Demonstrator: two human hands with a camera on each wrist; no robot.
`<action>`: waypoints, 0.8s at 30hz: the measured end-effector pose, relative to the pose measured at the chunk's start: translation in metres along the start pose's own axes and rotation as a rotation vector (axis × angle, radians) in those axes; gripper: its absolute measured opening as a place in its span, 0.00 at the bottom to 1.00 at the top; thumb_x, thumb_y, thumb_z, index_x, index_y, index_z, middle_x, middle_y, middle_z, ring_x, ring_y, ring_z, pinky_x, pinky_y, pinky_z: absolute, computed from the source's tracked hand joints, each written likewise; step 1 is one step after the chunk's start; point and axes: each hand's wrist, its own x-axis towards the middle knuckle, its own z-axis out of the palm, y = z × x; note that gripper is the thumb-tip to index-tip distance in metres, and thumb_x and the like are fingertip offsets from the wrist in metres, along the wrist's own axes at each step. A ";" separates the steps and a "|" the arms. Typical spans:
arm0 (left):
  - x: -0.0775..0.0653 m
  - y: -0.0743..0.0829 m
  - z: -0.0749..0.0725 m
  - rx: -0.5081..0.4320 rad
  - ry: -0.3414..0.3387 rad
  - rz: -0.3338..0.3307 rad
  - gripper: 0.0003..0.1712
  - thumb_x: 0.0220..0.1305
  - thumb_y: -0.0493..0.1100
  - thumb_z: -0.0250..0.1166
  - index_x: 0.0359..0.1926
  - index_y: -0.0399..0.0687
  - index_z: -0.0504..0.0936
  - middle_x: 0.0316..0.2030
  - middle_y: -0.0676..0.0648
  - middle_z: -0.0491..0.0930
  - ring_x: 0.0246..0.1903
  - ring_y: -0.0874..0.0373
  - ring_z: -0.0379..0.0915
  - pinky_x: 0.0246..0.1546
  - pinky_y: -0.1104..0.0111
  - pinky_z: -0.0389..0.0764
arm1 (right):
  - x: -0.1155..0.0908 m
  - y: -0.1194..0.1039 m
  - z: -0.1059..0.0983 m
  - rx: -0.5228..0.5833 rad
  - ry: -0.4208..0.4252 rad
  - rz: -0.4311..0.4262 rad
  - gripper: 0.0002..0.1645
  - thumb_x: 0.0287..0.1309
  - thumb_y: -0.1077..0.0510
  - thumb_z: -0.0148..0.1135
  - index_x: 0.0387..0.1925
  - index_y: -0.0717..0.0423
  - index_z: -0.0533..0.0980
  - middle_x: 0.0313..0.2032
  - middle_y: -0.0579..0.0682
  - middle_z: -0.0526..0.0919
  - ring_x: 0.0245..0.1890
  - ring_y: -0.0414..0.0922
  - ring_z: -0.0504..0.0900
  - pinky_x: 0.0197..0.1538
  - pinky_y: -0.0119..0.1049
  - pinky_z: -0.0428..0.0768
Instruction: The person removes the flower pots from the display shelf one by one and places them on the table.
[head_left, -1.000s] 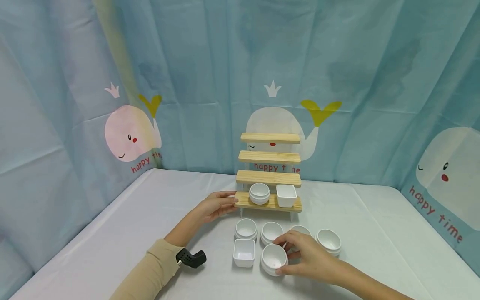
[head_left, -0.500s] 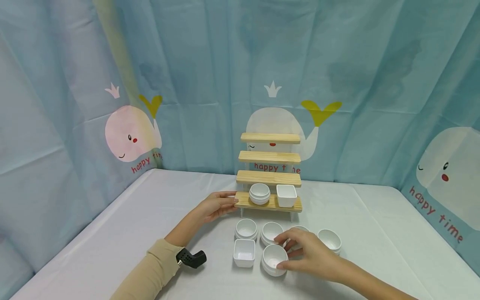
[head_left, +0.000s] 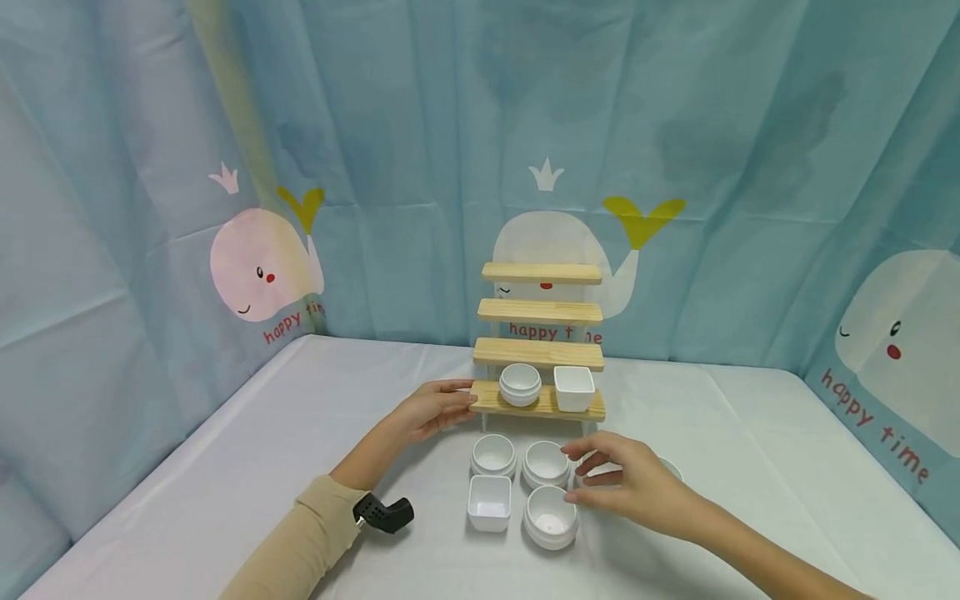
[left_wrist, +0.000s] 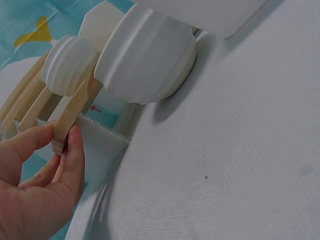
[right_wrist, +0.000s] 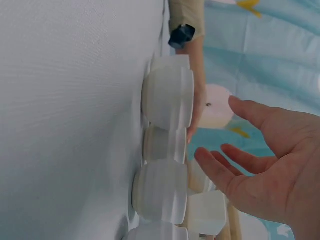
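My left hand (head_left: pixel 431 410) pinches the left end of the lowest board (head_left: pixel 547 403) of a tiered wooden display stand. Its thumb and fingers grip the board end (left_wrist: pixel 64 129) in the left wrist view. My right hand (head_left: pixel 648 487) hovers over the right side of the group with fingers spread, holding nothing. Just left of its thumb sits a round white bowl (head_left: pixel 551 531); in the right wrist view the hand (right_wrist: pixel 280 170) is apart from the bowls. A square white bowl (head_left: pixel 489 505) stands left of that one. My right hand partly hides bowls behind it.
Two more round bowls (head_left: pixel 493 457) stand behind the front pair, and one bowl's rim (head_left: pixel 672 468) shows past my right hand. The lowest board carries a round bowl (head_left: pixel 520 386) and a square bowl (head_left: pixel 574 390). A patterned blue curtain (head_left: pixel 420 250) hangs behind.
My right hand has let go of the front round bowl and moved up and right, away from it. The bowl stays about where it was. My left hand keeps its grip on the board.
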 end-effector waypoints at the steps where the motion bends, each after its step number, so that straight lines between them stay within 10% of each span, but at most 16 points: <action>1: 0.000 0.000 0.000 -0.003 0.000 -0.001 0.32 0.78 0.29 0.58 0.77 0.25 0.60 0.60 0.32 0.76 0.43 0.60 0.84 0.51 0.72 0.89 | 0.000 0.000 -0.001 0.004 0.003 0.000 0.29 0.60 0.58 0.79 0.57 0.69 0.79 0.55 0.64 0.83 0.48 0.46 0.86 0.51 0.37 0.91; 24: 0.000 -0.001 0.000 -0.012 0.007 -0.002 0.32 0.77 0.29 0.58 0.77 0.25 0.61 0.57 0.33 0.77 0.42 0.59 0.84 0.50 0.72 0.89 | 0.031 -0.003 -0.007 0.027 0.063 0.115 0.28 0.65 0.58 0.75 0.59 0.71 0.77 0.57 0.65 0.83 0.55 0.64 0.84 0.51 0.32 0.90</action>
